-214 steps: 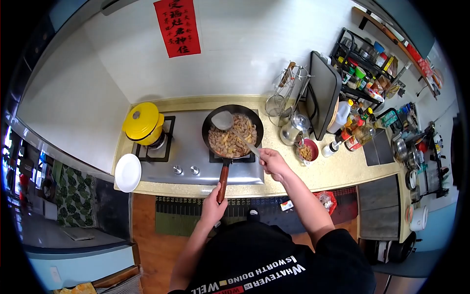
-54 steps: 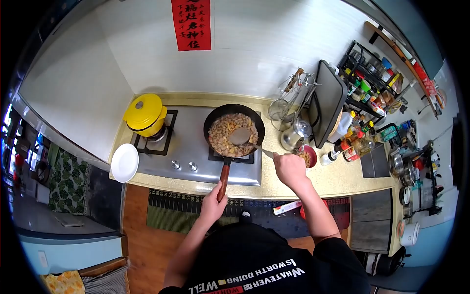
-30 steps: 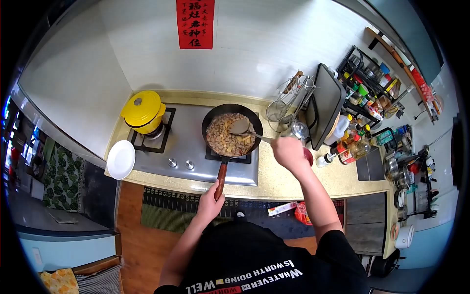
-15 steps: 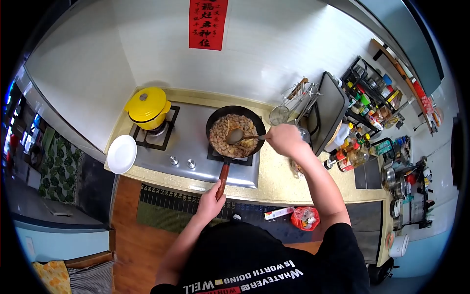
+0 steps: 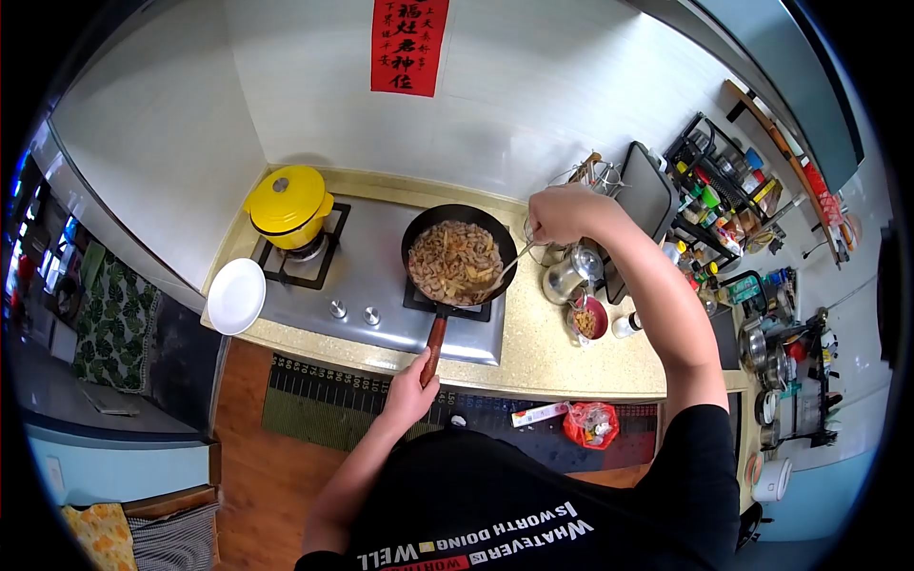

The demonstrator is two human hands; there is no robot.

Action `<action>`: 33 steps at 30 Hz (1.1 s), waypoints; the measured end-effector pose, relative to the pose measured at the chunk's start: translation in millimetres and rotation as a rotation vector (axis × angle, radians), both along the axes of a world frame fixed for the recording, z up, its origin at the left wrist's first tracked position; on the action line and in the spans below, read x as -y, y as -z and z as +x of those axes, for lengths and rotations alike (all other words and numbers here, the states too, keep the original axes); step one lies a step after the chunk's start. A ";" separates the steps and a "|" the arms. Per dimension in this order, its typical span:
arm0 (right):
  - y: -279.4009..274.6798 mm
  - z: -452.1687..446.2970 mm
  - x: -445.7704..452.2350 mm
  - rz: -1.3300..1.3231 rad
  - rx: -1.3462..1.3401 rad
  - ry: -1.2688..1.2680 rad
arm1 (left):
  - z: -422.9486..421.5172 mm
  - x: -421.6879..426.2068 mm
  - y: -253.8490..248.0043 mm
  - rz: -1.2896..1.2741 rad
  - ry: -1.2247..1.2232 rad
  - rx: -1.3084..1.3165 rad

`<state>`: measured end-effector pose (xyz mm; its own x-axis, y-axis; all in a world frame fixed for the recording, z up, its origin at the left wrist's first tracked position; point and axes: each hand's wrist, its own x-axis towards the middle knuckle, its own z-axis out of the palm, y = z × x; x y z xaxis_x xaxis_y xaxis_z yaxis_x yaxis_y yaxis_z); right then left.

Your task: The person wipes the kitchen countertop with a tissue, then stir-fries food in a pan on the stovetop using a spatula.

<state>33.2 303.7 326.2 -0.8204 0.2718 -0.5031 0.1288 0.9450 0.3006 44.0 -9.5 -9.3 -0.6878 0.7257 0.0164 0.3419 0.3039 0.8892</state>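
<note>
My left hand is closed round the wooden handle of a dark frying pan, which sits on the right burner. Sliced, browned meat with paler strips covers the pan's bottom. Above the pan's right side, my right hand grips a cooking spoon by its upper end. The spoon slants down into the pan, its head low against the right side of the meat and partly hidden there.
On the left burner stands a yellow lidded pot, with a white plate near it. Right of the stove are a metal pitcher, a small reddish bowl and a dark upright board. A red bag lies on the floor.
My right hand has risen and moved slightly right, tilting the spoon steeper. The spoon's head went from the middle of the meat to the right side. My left hand stays on the handle.
</note>
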 end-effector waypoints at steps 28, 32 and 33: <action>71.8 -8.4 38.5 -0.233 -0.187 0.106 | 0.0 0.2 -3.8 -0.013 0.005 0.023; 97.3 -14.8 32.3 -0.175 -0.298 0.234 | 1.6 1.9 -2.4 -0.005 0.006 0.002; 99.1 -14.6 22.4 -0.145 -0.310 0.257 | 1.0 1.8 -3.2 0.003 0.006 0.003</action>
